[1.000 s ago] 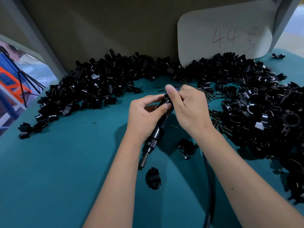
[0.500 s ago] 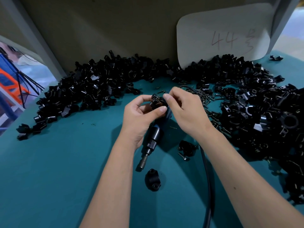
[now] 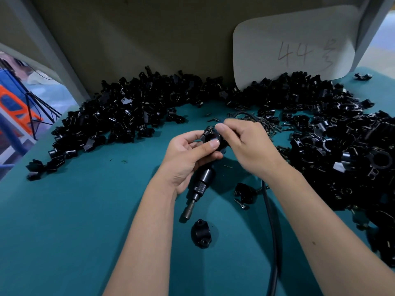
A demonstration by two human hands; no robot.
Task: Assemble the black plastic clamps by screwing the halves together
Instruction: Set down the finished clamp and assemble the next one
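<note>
Both hands have dropped slightly nearer the person since a moment ago, and the clamp now shows its round bore to the viewer. Left hand [image 3: 188, 155] curls round the clamp [image 3: 213, 139], thumb pressed across its front, and the same hand holds the electric screwdriver [image 3: 199, 189], whose bit points down toward the teal mat [image 3: 85, 221]. Right hand [image 3: 245, 144] pinches at the clamp's upper edge with thumb and forefinger; what sits between them is too small to tell. One loose clamp half [image 3: 201, 233] lies just below the bit. Another clamp piece [image 3: 244, 192] with a screw [image 3: 241, 204] sits beside the black cable [image 3: 271, 231]. Heaped clamp parts [image 3: 128, 112] arc along the beige back wall [image 3: 149, 35]; scattered screws [image 3: 269, 123] lie behind the hands. White card [image 3: 295, 45] marked "44" leans against the wall.
</note>
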